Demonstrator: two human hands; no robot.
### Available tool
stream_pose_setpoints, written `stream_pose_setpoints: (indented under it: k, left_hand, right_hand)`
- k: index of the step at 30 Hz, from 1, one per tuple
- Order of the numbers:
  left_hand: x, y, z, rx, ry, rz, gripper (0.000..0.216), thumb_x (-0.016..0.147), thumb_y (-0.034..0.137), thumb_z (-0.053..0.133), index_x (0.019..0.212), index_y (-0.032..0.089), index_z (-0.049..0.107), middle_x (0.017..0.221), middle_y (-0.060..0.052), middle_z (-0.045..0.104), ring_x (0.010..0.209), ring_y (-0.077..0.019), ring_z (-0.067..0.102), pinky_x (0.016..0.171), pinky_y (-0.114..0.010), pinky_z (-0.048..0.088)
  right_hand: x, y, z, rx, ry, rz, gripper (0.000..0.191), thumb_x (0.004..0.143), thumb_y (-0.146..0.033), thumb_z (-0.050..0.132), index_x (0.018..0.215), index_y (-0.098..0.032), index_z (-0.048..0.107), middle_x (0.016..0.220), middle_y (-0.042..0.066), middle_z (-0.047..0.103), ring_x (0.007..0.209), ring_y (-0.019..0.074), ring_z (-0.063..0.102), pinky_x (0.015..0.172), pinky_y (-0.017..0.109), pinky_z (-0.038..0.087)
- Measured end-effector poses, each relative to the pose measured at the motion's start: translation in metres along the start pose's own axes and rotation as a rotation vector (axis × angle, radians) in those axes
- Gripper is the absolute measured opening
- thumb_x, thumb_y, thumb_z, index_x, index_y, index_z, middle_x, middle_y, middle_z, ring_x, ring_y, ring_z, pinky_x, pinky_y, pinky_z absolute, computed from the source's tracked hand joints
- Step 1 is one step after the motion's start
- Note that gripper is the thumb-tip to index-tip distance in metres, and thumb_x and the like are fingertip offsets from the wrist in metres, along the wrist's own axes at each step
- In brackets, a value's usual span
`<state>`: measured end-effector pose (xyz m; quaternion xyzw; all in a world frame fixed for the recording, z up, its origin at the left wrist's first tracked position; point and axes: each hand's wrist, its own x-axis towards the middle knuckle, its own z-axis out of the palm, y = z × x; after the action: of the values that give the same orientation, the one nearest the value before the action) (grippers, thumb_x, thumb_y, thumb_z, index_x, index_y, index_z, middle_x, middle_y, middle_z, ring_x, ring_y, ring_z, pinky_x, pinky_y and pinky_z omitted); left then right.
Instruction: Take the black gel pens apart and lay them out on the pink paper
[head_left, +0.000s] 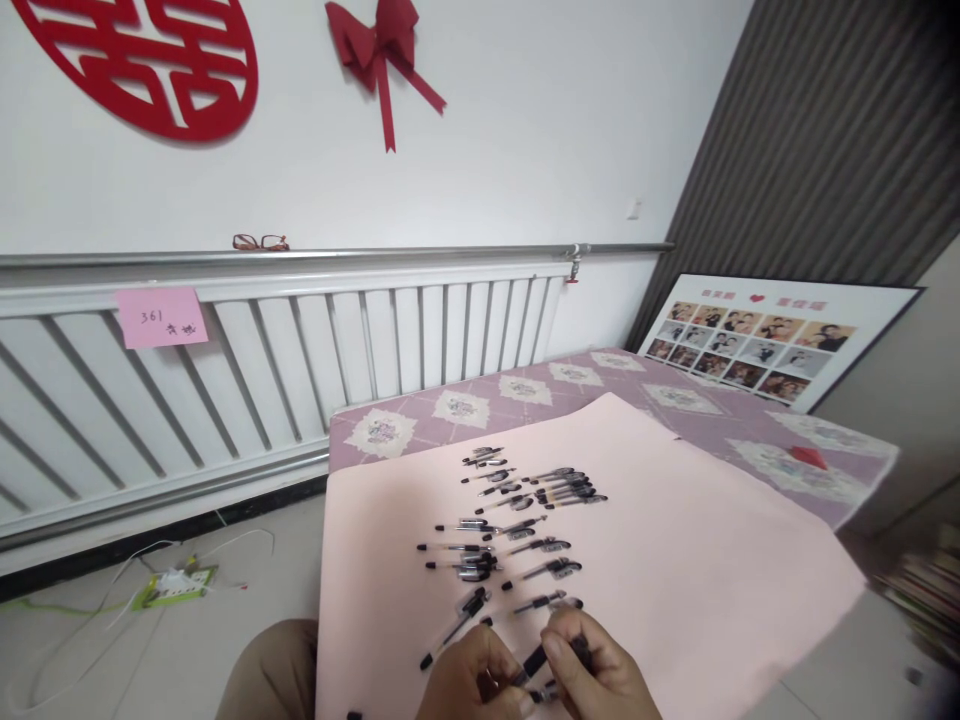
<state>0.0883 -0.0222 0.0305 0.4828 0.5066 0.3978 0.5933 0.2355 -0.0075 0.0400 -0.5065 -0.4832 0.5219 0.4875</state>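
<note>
Close to the front of the pink sheet, my left hand [476, 672] and my right hand [596, 668] are almost touching. A dark pen [534, 663] runs between them. My left fingers pinch its lower end, and my right thumb and fingers close round its upper part. Another pen [543, 692] shows partly beneath my hands. Several black gel pens with clear barrels lie on the sheet beyond: a close bunch [566, 488] to the right, a looser column [457, 560] to the left, and a single pen [454, 630] just past my left hand.
The pink sheet [720, 560] covers most of a table with a purple floral cloth [525, 388]. A photo board [750, 345] leans at the far right. Behind stands a white radiator [420, 335] with a pink note [161, 318]. A power strip [176, 585] lies on the floor.
</note>
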Motion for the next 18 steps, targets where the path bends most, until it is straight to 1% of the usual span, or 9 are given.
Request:
stream_pose_setpoints:
  k: [2,5,6,8,10,13,14,16,18]
  left_hand:
    - [0.001,-0.002,0.000,0.020,-0.001,0.000,0.012,0.057,0.019,0.063,0.060,0.020,0.051,0.046,0.008,0.040,0.043,-0.0070,0.033,0.046,-0.022,0.024]
    - [0.002,-0.004,0.000,0.092,0.031,-0.006,0.010,0.058,0.016,0.059,0.063,0.020,0.052,0.048,0.008,0.040,0.045,-0.0079,0.034,0.048,-0.023,0.026]
    - [0.002,-0.004,0.000,0.133,0.050,-0.004,0.010,0.058,0.015,0.058,0.063,0.020,0.052,0.048,0.008,0.040,0.045,-0.0082,0.034,0.048,-0.023,0.026]
    - [0.002,-0.003,0.000,0.238,0.090,0.017,0.009,0.058,0.013,0.056,0.061,0.020,0.051,0.049,0.008,0.039,0.046,-0.0090,0.035,0.049,-0.024,0.027]
    - [0.001,-0.001,0.000,0.348,0.126,0.055,0.009,0.058,0.012,0.054,0.059,0.020,0.051,0.049,0.006,0.041,0.048,-0.0102,0.038,0.050,-0.024,0.028]
    - [-0.001,0.002,-0.001,0.451,0.181,0.151,0.009,0.060,0.011,0.053,0.060,0.020,0.055,0.055,0.003,0.051,0.055,-0.0132,0.046,0.055,-0.025,0.032]
    - [-0.002,0.003,-0.002,0.452,0.203,0.186,0.010,0.060,0.011,0.054,0.061,0.021,0.057,0.058,0.002,0.054,0.057,-0.0141,0.047,0.056,-0.026,0.033]
    - [-0.003,0.004,-0.005,0.377,0.284,0.263,0.016,0.059,0.011,0.057,0.070,0.022,0.061,0.066,0.000,0.059,0.061,-0.0159,0.049,0.062,-0.028,0.036]
    - [-0.003,0.004,-0.010,0.228,0.432,0.322,0.034,0.055,0.011,0.061,0.086,0.023,0.061,0.081,-0.003,0.061,0.071,-0.0184,0.051,0.070,-0.030,0.038]
  right_hand:
    - [0.001,0.000,-0.001,-0.027,0.023,-0.022,0.035,0.065,-0.051,0.064,0.057,-0.020,0.049,0.049,-0.007,0.038,0.040,0.0059,0.026,0.038,0.020,0.019]
    - [0.001,-0.002,-0.003,-0.081,0.022,-0.052,0.030,0.066,-0.050,0.063,0.074,-0.021,0.060,0.058,-0.004,0.049,0.045,0.0086,0.035,0.041,0.021,0.027]
    - [0.001,-0.002,-0.003,-0.100,0.019,-0.074,0.029,0.066,-0.049,0.063,0.074,-0.021,0.061,0.060,-0.003,0.051,0.048,0.0100,0.039,0.044,0.021,0.030]
    - [0.000,-0.003,-0.003,-0.132,0.018,-0.119,0.027,0.068,-0.047,0.062,0.063,-0.021,0.059,0.058,-0.003,0.050,0.053,0.0120,0.043,0.050,0.022,0.033]
    - [-0.001,-0.003,-0.001,-0.167,0.029,-0.139,0.031,0.069,-0.047,0.061,0.055,-0.020,0.053,0.053,-0.004,0.045,0.053,0.0123,0.041,0.052,0.023,0.033]
    - [-0.002,0.001,0.003,-0.191,0.070,-0.145,0.035,0.068,-0.048,0.061,0.052,-0.020,0.049,0.052,-0.005,0.041,0.053,0.0116,0.039,0.052,0.023,0.033]
    - [-0.002,0.003,0.004,-0.168,0.088,-0.131,0.035,0.068,-0.049,0.061,0.052,-0.020,0.049,0.052,-0.005,0.041,0.052,0.0110,0.038,0.050,0.023,0.032]
    - [-0.001,0.007,0.005,-0.051,0.119,-0.044,0.034,0.068,-0.050,0.061,0.058,-0.019,0.051,0.048,-0.007,0.038,0.045,0.0085,0.033,0.044,0.021,0.028]
    - [0.002,0.012,0.004,0.143,0.156,0.065,0.032,0.068,-0.051,0.061,0.068,-0.020,0.053,0.045,-0.009,0.035,0.040,0.0060,0.026,0.038,0.018,0.021]
